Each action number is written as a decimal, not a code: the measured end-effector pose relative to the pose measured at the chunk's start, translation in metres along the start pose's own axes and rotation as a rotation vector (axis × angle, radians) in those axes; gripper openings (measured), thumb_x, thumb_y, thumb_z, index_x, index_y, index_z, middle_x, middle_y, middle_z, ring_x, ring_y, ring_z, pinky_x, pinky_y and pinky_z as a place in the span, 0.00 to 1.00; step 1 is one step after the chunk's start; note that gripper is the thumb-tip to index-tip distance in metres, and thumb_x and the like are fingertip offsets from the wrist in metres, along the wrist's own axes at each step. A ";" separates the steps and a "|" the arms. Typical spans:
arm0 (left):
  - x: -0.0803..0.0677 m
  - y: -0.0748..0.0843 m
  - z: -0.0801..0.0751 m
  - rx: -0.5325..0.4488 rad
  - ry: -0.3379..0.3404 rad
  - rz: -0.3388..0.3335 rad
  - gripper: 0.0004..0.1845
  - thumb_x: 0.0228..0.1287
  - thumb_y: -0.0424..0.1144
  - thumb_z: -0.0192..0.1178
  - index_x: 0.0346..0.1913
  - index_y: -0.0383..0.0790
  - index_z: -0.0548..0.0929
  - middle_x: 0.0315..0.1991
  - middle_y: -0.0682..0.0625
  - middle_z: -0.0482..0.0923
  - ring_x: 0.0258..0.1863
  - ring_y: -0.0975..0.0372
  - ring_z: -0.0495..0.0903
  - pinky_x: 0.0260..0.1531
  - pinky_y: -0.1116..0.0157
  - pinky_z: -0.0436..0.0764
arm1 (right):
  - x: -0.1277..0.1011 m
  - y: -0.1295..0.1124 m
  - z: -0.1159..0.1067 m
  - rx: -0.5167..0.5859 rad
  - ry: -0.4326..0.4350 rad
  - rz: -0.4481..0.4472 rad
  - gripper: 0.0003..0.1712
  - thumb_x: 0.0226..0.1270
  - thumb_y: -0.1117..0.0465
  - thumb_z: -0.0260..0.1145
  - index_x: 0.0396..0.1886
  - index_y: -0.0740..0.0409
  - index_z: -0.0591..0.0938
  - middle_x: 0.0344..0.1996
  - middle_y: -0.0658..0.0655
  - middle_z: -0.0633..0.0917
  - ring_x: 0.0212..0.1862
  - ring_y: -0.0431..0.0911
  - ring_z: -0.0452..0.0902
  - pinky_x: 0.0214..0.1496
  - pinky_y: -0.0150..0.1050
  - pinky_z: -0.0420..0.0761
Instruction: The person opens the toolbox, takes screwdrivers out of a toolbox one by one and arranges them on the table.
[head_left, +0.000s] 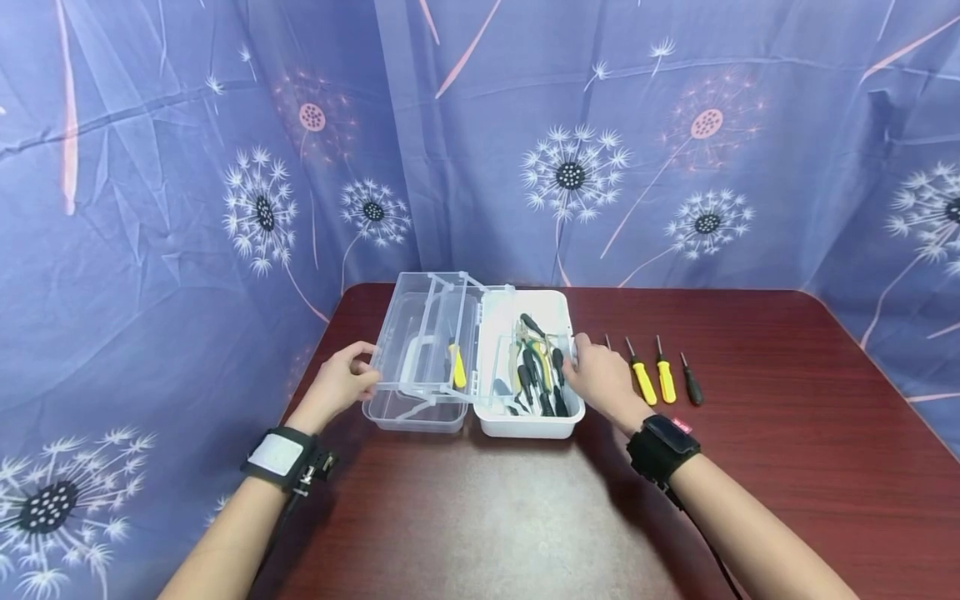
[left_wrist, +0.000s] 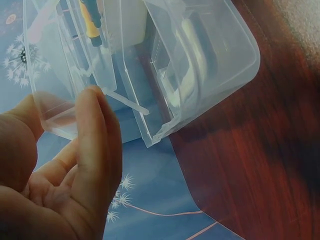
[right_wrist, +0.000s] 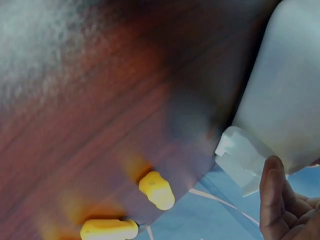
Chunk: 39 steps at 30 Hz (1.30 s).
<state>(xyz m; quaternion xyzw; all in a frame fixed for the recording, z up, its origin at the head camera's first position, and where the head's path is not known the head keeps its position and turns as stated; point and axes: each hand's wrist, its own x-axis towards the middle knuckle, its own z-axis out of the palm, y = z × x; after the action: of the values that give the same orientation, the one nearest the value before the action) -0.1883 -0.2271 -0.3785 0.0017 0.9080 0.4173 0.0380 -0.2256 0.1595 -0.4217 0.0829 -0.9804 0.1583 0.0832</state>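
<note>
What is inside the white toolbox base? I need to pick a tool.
The white toolbox base holds black-handled tools and pliers-like pieces. Lower layers are covered, and the right hand hides its right rim.

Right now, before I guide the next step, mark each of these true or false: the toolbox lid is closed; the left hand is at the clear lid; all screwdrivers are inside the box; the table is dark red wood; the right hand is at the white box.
1. The toolbox lid is closed. False: the clear lid lies swung open to the left of the white box.
2. The left hand is at the clear lid. True.
3. All screwdrivers are inside the box. False: a row of screwdrivers lies on the table right of the box.
4. The table is dark red wood. True.
5. The right hand is at the white box. True: at its right edge.
</note>
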 end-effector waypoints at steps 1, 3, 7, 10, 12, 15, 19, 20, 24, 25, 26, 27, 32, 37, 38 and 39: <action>0.000 0.000 0.000 -0.003 0.002 0.002 0.23 0.57 0.29 0.54 0.58 0.34 0.73 0.27 0.43 0.83 0.21 0.66 0.78 0.28 0.67 0.85 | 0.000 0.000 0.000 0.008 -0.006 0.006 0.20 0.65 0.54 0.60 0.47 0.66 0.72 0.16 0.56 0.74 0.17 0.47 0.69 0.18 0.35 0.63; 0.001 0.000 0.001 -0.009 0.001 0.007 0.23 0.57 0.28 0.54 0.58 0.33 0.73 0.27 0.43 0.83 0.21 0.66 0.79 0.28 0.67 0.85 | -0.001 -0.001 0.002 0.025 -0.016 0.014 0.20 0.66 0.55 0.60 0.49 0.66 0.71 0.15 0.56 0.73 0.15 0.47 0.68 0.18 0.35 0.62; 0.002 0.001 0.000 -0.010 0.010 0.022 0.23 0.58 0.29 0.55 0.58 0.32 0.74 0.29 0.41 0.84 0.22 0.66 0.80 0.29 0.66 0.86 | -0.002 -0.001 0.006 0.040 -0.007 0.026 0.20 0.67 0.56 0.60 0.51 0.66 0.70 0.14 0.55 0.72 0.14 0.46 0.66 0.17 0.34 0.61; 0.003 0.002 -0.001 -0.007 0.022 0.037 0.23 0.58 0.28 0.56 0.58 0.31 0.75 0.30 0.40 0.85 0.22 0.66 0.82 0.29 0.66 0.86 | -0.002 -0.001 0.008 0.033 0.007 0.037 0.20 0.67 0.56 0.59 0.51 0.65 0.70 0.14 0.55 0.73 0.14 0.47 0.67 0.17 0.35 0.61; 0.004 0.002 -0.001 -0.006 0.031 0.042 0.23 0.57 0.28 0.55 0.59 0.30 0.75 0.31 0.38 0.85 0.21 0.65 0.82 0.28 0.66 0.86 | -0.002 -0.001 0.008 0.032 0.004 0.048 0.20 0.67 0.56 0.59 0.51 0.65 0.71 0.14 0.55 0.73 0.14 0.47 0.67 0.17 0.35 0.61; 0.004 0.003 -0.001 -0.003 0.037 0.043 0.24 0.57 0.28 0.55 0.59 0.29 0.75 0.33 0.36 0.86 0.21 0.66 0.83 0.27 0.68 0.85 | -0.004 -0.001 0.009 0.047 -0.001 0.058 0.19 0.67 0.57 0.59 0.51 0.65 0.71 0.14 0.55 0.72 0.14 0.46 0.66 0.17 0.34 0.61; 0.003 0.005 -0.001 0.005 0.046 0.045 0.24 0.57 0.28 0.54 0.60 0.28 0.76 0.34 0.36 0.85 0.20 0.67 0.82 0.26 0.68 0.85 | -0.007 -0.001 0.011 0.069 0.000 0.063 0.18 0.67 0.57 0.58 0.51 0.65 0.71 0.15 0.55 0.72 0.14 0.46 0.66 0.16 0.34 0.61; 0.003 0.006 -0.001 0.009 0.048 0.051 0.24 0.57 0.28 0.54 0.60 0.29 0.76 0.35 0.35 0.85 0.20 0.67 0.82 0.26 0.68 0.85 | -0.007 0.000 0.011 0.072 0.002 0.065 0.18 0.68 0.57 0.58 0.51 0.65 0.72 0.15 0.55 0.73 0.14 0.46 0.66 0.16 0.34 0.61; 0.000 0.012 -0.002 0.025 0.066 0.074 0.24 0.57 0.29 0.54 0.60 0.29 0.76 0.37 0.34 0.86 0.20 0.67 0.82 0.26 0.68 0.85 | -0.008 0.001 0.013 0.081 0.009 0.067 0.19 0.68 0.57 0.58 0.52 0.65 0.72 0.15 0.55 0.73 0.15 0.46 0.67 0.17 0.34 0.62; -0.001 0.014 -0.003 0.029 0.071 0.083 0.25 0.57 0.29 0.54 0.60 0.30 0.76 0.38 0.34 0.86 0.20 0.67 0.82 0.25 0.68 0.84 | -0.008 0.001 0.013 0.079 0.012 0.067 0.18 0.68 0.57 0.58 0.51 0.65 0.72 0.15 0.55 0.73 0.15 0.46 0.67 0.17 0.34 0.61; -0.002 0.017 -0.004 0.033 0.076 0.096 0.25 0.57 0.29 0.53 0.60 0.30 0.76 0.38 0.34 0.86 0.20 0.67 0.83 0.25 0.69 0.83 | -0.008 0.002 0.013 0.077 0.014 0.070 0.18 0.68 0.57 0.58 0.51 0.65 0.72 0.15 0.55 0.73 0.15 0.46 0.67 0.17 0.34 0.61; -0.002 0.020 -0.004 0.040 0.084 0.105 0.24 0.57 0.30 0.53 0.60 0.30 0.76 0.38 0.34 0.86 0.20 0.66 0.83 0.23 0.70 0.82 | -0.008 0.002 0.013 0.076 0.019 0.072 0.18 0.68 0.58 0.58 0.50 0.66 0.73 0.15 0.55 0.73 0.15 0.46 0.67 0.17 0.34 0.61; -0.002 0.037 -0.004 0.066 0.096 0.151 0.24 0.58 0.32 0.53 0.59 0.33 0.78 0.36 0.38 0.87 0.21 0.67 0.83 0.22 0.72 0.76 | -0.008 0.002 0.011 0.083 0.038 0.079 0.18 0.67 0.58 0.58 0.50 0.66 0.73 0.15 0.54 0.73 0.16 0.46 0.67 0.18 0.34 0.61; -0.001 0.052 -0.004 0.089 0.087 0.154 0.25 0.57 0.34 0.53 0.60 0.35 0.78 0.32 0.41 0.88 0.21 0.68 0.81 0.21 0.71 0.73 | -0.007 0.001 0.010 0.093 0.030 0.076 0.18 0.67 0.58 0.58 0.50 0.66 0.73 0.15 0.55 0.74 0.17 0.46 0.68 0.19 0.35 0.62; -0.001 0.055 -0.004 0.091 0.086 0.152 0.25 0.56 0.34 0.53 0.60 0.36 0.78 0.32 0.41 0.88 0.21 0.68 0.82 0.20 0.71 0.72 | -0.007 0.001 0.010 0.091 0.026 0.081 0.18 0.67 0.58 0.58 0.49 0.66 0.73 0.16 0.55 0.74 0.18 0.46 0.69 0.19 0.34 0.63; -0.001 0.057 -0.004 0.094 0.087 0.150 0.25 0.56 0.34 0.53 0.60 0.36 0.78 0.32 0.42 0.88 0.21 0.68 0.82 0.21 0.71 0.72 | -0.007 0.002 0.010 0.090 0.025 0.085 0.18 0.67 0.58 0.59 0.49 0.66 0.73 0.16 0.55 0.75 0.18 0.46 0.69 0.19 0.34 0.63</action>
<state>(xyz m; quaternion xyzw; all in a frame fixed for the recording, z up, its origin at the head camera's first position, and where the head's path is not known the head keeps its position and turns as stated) -0.1892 -0.1927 -0.3328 0.0535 0.9247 0.3755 -0.0332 -0.2205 0.1591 -0.4333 0.0429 -0.9738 0.2065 0.0848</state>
